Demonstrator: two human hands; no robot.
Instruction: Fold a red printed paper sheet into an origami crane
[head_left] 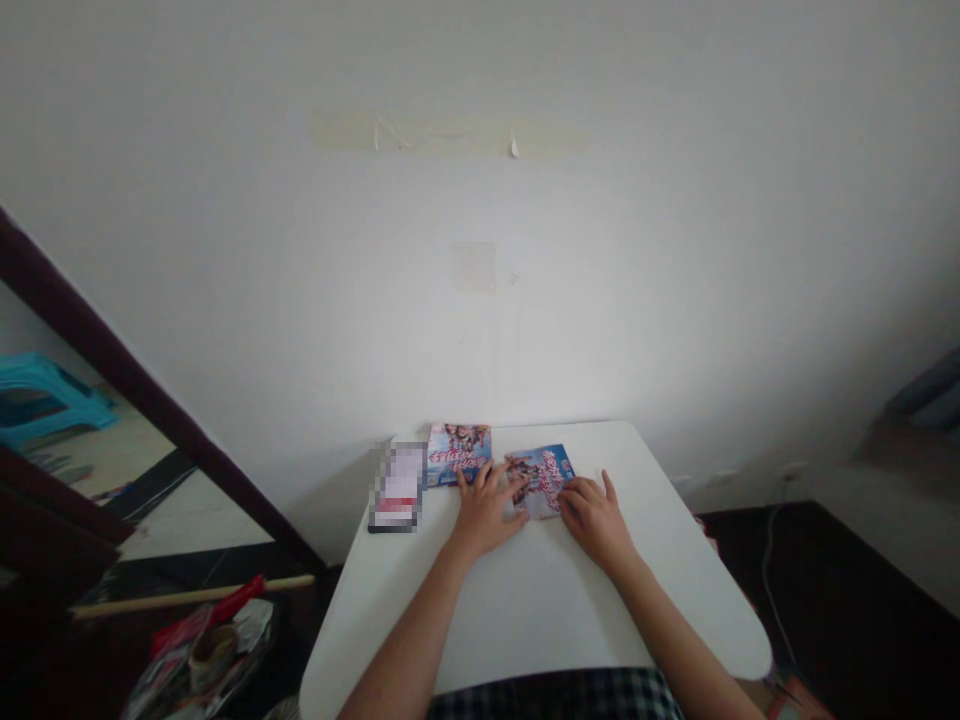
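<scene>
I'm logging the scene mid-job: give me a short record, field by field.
surface: white table, against the wall
left hand: spread, fingers over both packets
right hand: fingers at right packet's right edge
left packet: flat, printed
right packet: printed, turned at an angle
phone: beside left packet, screen pixelated

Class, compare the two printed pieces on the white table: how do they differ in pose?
The left piece lies nearly square to the table's far edge; the right piece is skewed. The left piece's pictured figures lie farthest from the person, the right piece's toward the left. Both show blue and reddish lettering.
</scene>
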